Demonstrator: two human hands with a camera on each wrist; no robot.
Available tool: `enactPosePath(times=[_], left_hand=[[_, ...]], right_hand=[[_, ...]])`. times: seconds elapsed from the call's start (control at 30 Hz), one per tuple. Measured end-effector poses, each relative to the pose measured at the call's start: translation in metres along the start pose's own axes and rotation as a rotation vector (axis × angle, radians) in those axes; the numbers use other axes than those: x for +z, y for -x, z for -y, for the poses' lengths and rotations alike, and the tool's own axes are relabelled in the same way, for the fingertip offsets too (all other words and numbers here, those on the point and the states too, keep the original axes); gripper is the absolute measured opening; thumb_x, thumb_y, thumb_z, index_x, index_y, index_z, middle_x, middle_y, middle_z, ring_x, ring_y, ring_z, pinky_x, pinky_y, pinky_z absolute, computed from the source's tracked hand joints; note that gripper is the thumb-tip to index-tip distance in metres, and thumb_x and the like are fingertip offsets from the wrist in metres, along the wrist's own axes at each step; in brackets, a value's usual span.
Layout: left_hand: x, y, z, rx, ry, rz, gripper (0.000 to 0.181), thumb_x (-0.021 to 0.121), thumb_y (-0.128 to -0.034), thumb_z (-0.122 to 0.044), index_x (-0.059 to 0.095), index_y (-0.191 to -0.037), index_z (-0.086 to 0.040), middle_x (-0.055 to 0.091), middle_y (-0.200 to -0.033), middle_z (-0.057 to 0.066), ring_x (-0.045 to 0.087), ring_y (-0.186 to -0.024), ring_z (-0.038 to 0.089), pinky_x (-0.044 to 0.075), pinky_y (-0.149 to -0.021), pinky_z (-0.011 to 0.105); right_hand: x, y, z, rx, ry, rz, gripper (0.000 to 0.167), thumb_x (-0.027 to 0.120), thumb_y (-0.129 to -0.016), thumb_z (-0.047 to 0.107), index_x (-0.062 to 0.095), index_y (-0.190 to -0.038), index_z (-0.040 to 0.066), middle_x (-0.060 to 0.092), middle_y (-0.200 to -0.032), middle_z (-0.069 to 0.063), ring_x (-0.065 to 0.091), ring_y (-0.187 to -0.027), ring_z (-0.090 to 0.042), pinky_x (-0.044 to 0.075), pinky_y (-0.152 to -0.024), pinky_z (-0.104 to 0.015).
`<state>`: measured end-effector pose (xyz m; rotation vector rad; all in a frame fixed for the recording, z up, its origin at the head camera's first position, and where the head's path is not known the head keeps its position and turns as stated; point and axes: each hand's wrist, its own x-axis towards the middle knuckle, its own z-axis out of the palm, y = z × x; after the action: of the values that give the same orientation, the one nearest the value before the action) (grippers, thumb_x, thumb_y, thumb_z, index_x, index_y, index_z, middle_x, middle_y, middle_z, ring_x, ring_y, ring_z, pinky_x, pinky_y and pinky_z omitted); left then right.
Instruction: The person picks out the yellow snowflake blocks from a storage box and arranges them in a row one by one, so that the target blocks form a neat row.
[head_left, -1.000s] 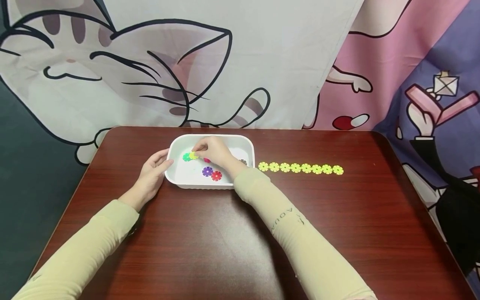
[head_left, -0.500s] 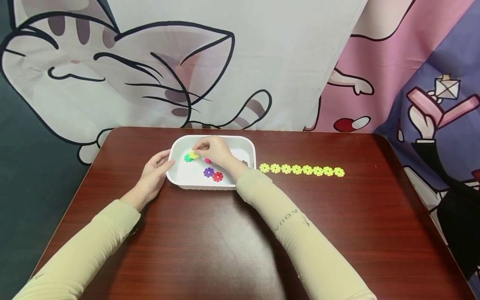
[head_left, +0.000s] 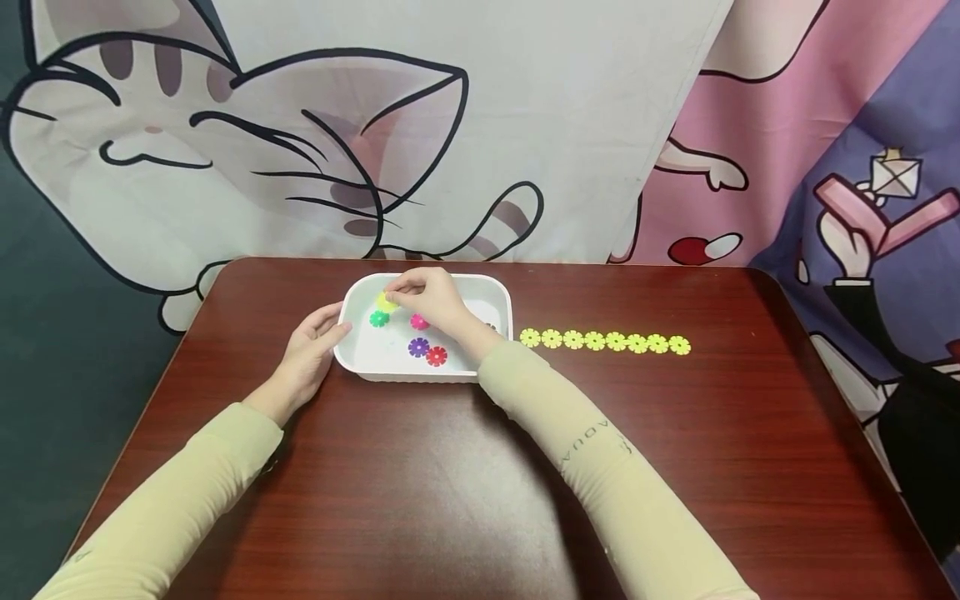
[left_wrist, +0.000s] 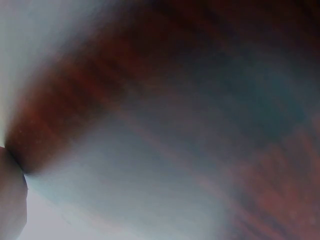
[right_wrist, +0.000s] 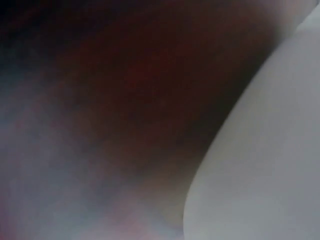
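Observation:
A white tray [head_left: 375, 367] stands near the back of the table. My left hand [head_left: 303, 358] holds its left end, thumb at the rim and fingers along the outside. Over the tray, my right hand [head_left: 435, 304] pinches a yellow flower-shaped disc [head_left: 386, 302] between thumb and fingertips. Just below that disc lies a green flower-shaped disc [head_left: 379, 318]. A pink disc [head_left: 418, 322], a purple disc [head_left: 418, 347] and a red disc [head_left: 437, 357] also lie in the tray. Part of a dark disc [head_left: 491, 327] peeks out behind my right wrist. Both wrist views are blurred.
To the right of the tray, a straight row of several yellow flower discs [head_left: 595, 341] lies on the brown table [head_left: 420, 500]. A cloth with a cat drawing [head_left: 570, 125] hangs behind the table's back edge.
My right hand has lifted the yellow disc slightly back, away from the green disc, which shows more fully. The left hand stays at the tray. The head view has shifted a little.

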<state>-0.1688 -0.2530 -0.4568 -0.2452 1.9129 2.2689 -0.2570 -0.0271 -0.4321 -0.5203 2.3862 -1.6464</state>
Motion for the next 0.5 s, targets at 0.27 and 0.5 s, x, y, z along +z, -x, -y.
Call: enactPosePath(times=[0.27, 0.5], left_hand=[[0.000, -0.001, 0.003, 0.006, 0.012, 0.004, 0.029, 0.059, -0.1080, -0.008, 0.056, -0.135, -0.018, 0.059, -0.126, -0.014, 0.060, -0.118, -0.003, 0.053, -0.097, 0.011], [0.000, -0.001, 0.002, 0.011, 0.004, 0.002, 0.029, 0.058, -0.1078, -0.007, 0.056, -0.135, -0.016, 0.060, -0.125, -0.014, 0.061, -0.117, -0.003, 0.053, -0.097, 0.011]], right_hand=[[-0.004, 0.007, 0.006, -0.019, -0.068, -0.038, 0.015, 0.082, -0.095, 0.014, 0.082, -0.107, 0.004, 0.081, -0.103, -0.013, 0.069, -0.081, -0.010, 0.056, -0.073, -0.015], [-0.009, 0.013, 0.014, -0.059, -0.114, -0.028, 0.015, 0.082, -0.095, 0.014, 0.082, -0.105, 0.003, 0.082, -0.102, -0.013, 0.074, -0.081, -0.010, 0.061, -0.075, -0.020]])
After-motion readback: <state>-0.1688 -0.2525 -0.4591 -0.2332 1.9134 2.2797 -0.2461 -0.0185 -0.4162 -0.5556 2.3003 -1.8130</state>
